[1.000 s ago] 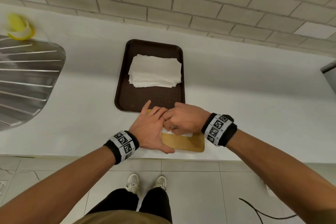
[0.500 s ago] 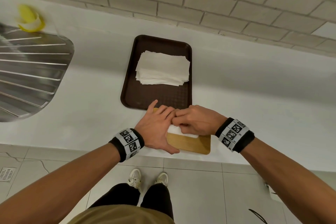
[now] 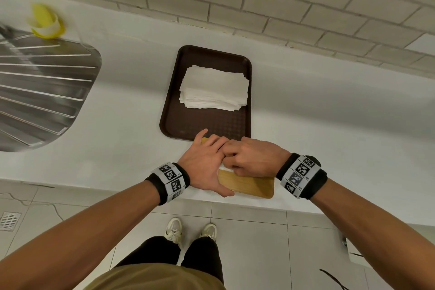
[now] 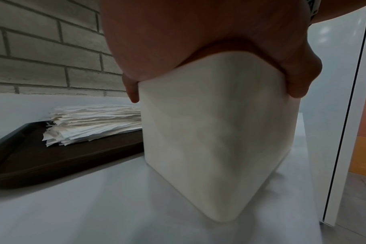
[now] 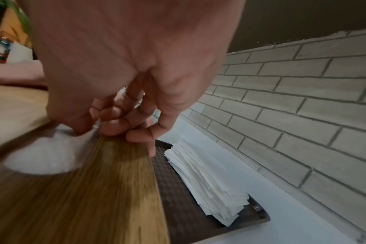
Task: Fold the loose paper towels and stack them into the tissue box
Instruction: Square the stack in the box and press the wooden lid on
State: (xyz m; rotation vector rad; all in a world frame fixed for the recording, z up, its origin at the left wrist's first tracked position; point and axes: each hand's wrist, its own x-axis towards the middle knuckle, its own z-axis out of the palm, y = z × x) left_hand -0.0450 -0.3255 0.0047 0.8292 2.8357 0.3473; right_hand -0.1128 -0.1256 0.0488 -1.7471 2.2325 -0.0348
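From the head view, a white tissue box (image 3: 249, 186) with a wooden lid stands at the front edge of a pale counter (image 3: 329, 139), just in front of a brown tray (image 3: 174, 110) that carries a stack of loose paper towels (image 3: 214, 88). The left hand (image 3: 204, 162) lies over the box's left end, fingers spread and thumb curled along its near side. The right hand (image 3: 251, 160) sits on the lid beside it, fingers bent down at a patch of white paper (image 3: 224, 169). A steel draining board (image 3: 42, 92) lies far left. From the left wrist view, the left hand (image 4: 198, 41) clamps the box (image 4: 215, 132) from above, thumb and fingertips hooked over opposite walls; the towel stack (image 4: 94, 122) rests on the tray (image 4: 52, 158) behind. From the right wrist view, the right hand (image 5: 125, 66) pinches white paper (image 5: 42, 153) showing through the opening in the wooden lid (image 5: 94, 198), with thumb and curled fingers closed on it.
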